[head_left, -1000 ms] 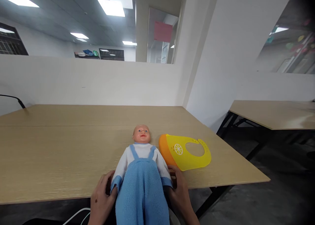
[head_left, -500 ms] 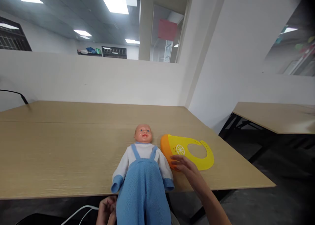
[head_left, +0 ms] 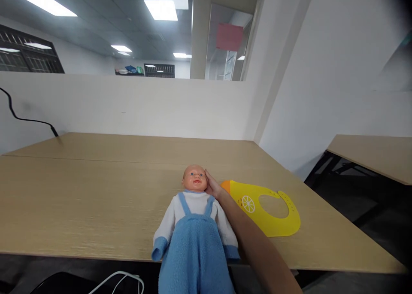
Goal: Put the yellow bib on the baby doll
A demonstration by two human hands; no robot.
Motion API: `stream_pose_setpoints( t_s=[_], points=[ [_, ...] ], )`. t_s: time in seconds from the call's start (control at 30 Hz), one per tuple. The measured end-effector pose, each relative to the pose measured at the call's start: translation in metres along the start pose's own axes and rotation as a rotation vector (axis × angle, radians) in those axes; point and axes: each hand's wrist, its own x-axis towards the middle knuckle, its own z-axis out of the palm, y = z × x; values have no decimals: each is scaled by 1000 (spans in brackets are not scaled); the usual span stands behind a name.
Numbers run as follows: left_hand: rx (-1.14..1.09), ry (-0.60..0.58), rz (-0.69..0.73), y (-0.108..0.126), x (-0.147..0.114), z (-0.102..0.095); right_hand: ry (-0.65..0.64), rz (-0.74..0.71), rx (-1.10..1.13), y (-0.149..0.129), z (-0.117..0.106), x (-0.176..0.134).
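Observation:
A baby doll (head_left: 197,216) in a white top and blue fleece overalls lies on its back, its head on the table and its legs reaching past the near edge. My right hand (head_left: 213,186) cups the right side of the doll's head, with some fingers hidden behind it. Under and beside my right forearm lies a yellow bib (head_left: 273,223) with an orange pocket and a citrus-slice print. My left hand is out of view.
The wooden table (head_left: 96,199) meets a white wall at the back. A black cable (head_left: 38,121) runs down to its far left corner, and a white cable (head_left: 124,274) hangs below the front edge. Another table (head_left: 376,154) stands to the right.
My right hand has moved from the bib's orange pocket up to the doll's head. My left hand, earlier by the doll's sleeve below the table edge, has left the view.

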Motion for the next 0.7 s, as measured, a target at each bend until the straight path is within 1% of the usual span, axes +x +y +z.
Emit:
stream_pose_setpoints(
  t_s=[0.07,0.1,0.17,0.27,0.37,0.43,0.5,0.57,0.7],
  points=[
    [-5,6,32,16,38,19,-24,6,29,2,3,4],
    [-5,9,52,21,53,27,-25,2,38,3,3,5],
    [-6,3,75,24,72,38,-35,-7,53,4,3,5],
    [-34,-30,64,19,84,43,-81,-17,78,2,0,6],
    [-96,-79,-15,15,87,37,-67,-56,87,-4,-2,11],
    [-141,-93,-81,13,80,27,-42,-74,84,-12,-3,16],
    [-191,-92,-148,8,64,14,-25,-88,87,-21,-3,23],
    [-365,-111,-303,-1,39,-1,-29,-98,102,-31,-4,31],
    [-434,-121,-415,-14,-18,-29,-112,-79,143,-48,-10,51]
  ],
)
